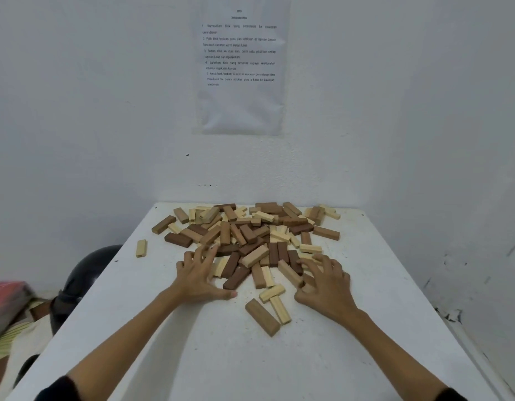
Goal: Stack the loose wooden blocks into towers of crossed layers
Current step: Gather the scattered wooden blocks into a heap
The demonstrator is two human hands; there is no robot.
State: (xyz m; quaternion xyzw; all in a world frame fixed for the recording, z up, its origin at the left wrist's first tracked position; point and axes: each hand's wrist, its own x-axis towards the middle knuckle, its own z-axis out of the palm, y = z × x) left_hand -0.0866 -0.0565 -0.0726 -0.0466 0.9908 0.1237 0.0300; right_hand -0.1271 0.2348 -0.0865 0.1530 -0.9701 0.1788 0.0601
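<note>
A white wall [77, 111] backs a white worktop [250, 366]; a printed sheet [240, 68] hangs on the wall. A loose pile of blocks [250, 235], pale, tan and dark brown, covers the far half of the worktop with no tower built. The left hand [197, 277] lies open with fingers spread on the pile's near left edge. The right hand [327, 287] has fingers bent over blocks at the near right edge; whether it grips one I cannot tell. One pale block [141, 248] lies apart at the left edge.
</note>
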